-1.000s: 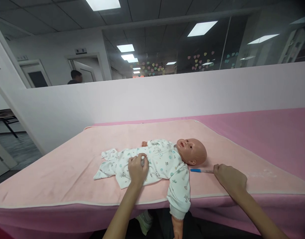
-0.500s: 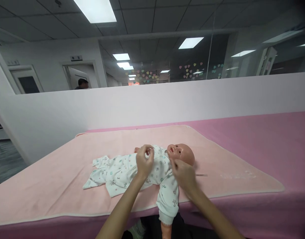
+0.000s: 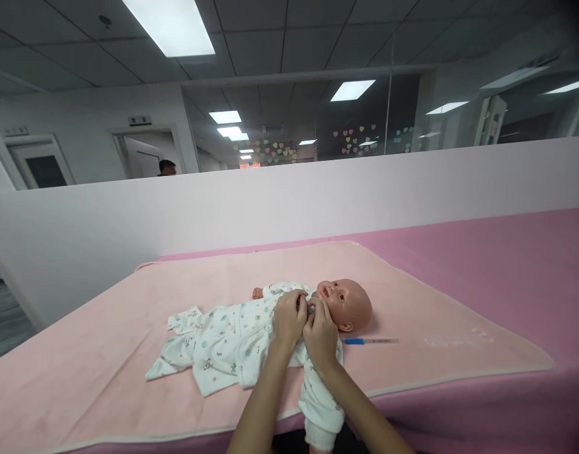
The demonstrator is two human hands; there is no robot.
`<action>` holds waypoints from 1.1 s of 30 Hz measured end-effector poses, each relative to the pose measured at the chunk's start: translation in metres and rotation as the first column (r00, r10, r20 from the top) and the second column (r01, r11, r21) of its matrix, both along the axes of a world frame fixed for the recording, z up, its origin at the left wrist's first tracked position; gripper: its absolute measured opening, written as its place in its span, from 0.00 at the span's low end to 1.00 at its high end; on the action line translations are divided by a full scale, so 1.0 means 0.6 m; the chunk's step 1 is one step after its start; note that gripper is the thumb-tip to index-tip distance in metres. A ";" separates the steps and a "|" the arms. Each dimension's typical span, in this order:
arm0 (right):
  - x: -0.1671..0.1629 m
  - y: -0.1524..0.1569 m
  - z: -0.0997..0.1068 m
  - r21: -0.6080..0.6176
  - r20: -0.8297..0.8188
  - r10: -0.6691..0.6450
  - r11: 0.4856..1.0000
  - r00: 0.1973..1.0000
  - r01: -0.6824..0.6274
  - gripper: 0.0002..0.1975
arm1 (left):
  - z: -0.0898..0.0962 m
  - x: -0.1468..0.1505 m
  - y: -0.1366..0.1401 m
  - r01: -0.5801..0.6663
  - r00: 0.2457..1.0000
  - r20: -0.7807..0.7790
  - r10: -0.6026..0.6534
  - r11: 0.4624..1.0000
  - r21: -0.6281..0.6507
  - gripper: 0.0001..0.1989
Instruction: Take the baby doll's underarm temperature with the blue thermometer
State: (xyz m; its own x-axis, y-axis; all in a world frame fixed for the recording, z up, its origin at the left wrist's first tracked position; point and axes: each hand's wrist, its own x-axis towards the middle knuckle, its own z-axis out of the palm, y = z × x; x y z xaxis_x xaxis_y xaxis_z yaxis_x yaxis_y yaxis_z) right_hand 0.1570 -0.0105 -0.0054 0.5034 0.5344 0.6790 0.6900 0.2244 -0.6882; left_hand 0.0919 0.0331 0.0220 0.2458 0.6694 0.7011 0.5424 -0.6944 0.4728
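Your left hand (image 3: 290, 316) and right hand (image 3: 320, 332) curl at one doll's (image 3: 251, 331) neck, grip unclear, one blue-ended stick (image 3: 371, 341) toward the blanket's (image 3: 426, 309) near edge.

At centre, the left hand (image 3: 290, 315) and right hand (image 3: 320, 334) hide part of the doll's (image 3: 349, 304) chest; whether they pinch cloth cannot be told. The bottom edge cuts off the doll's near arm (image 3: 320, 407). Upper left, a wall (image 3: 270, 211) hides most of a person (image 3: 167, 167); a sign (image 3: 139, 120) is too small to read.
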 end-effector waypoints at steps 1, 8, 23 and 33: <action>0.000 -0.001 0.001 -0.008 -0.009 0.005 1.000 1.000 -0.005 0.13 | 0.002 -0.001 -0.003 -0.004 1.000 -0.019 0.005 1.000 0.013 0.11; 0.007 0.000 -0.002 0.082 -0.137 0.143 0.988 0.980 -0.133 0.08 | 0.007 -0.017 -0.017 0.113 0.990 -0.079 -0.113 0.994 -0.006 0.19; 0.008 0.000 -0.005 0.217 -0.228 0.225 0.960 0.947 -0.176 0.06 | -0.005 -0.013 -0.029 0.073 0.990 0.117 -0.082 0.994 0.076 0.16; 0.008 -0.003 -0.009 0.276 -0.226 0.231 0.947 0.946 -0.165 0.08 | -0.016 -0.016 -0.040 -0.005 0.991 0.133 -0.011 0.993 0.119 0.11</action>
